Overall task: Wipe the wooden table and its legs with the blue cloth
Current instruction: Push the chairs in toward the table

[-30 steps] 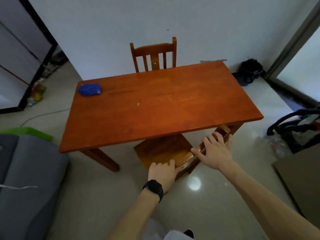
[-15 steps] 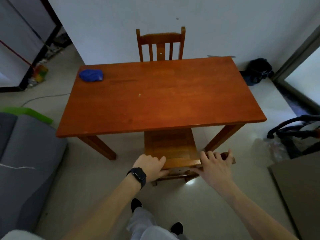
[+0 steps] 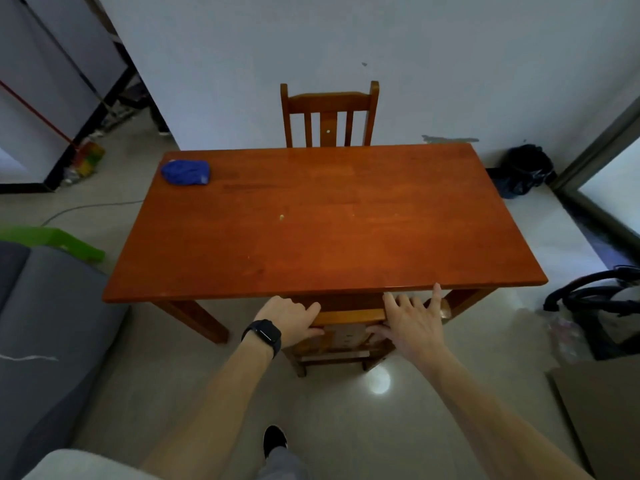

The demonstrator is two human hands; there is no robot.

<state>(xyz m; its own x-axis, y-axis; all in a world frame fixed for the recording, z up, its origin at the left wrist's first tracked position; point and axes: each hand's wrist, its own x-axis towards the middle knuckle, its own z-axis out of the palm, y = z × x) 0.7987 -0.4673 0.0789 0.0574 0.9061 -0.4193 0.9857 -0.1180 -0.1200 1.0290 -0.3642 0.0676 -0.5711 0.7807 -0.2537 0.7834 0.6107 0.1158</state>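
While the blue cloth [image 3: 186, 172] lies on the far-left corner of the wooden table [image 3: 329, 220], the left hand [image 3: 287, 320] grips the chair [image 3: 349, 317] at its near edge; the right hand [image 3: 412, 323] rests there, fingers spread.

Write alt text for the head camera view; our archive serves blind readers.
A person's left hand grips and right hand presses the top rail of a near chair tucked under a wooden table. A blue cloth lies alone on the table's far left corner, and a second chair stands at the far side.
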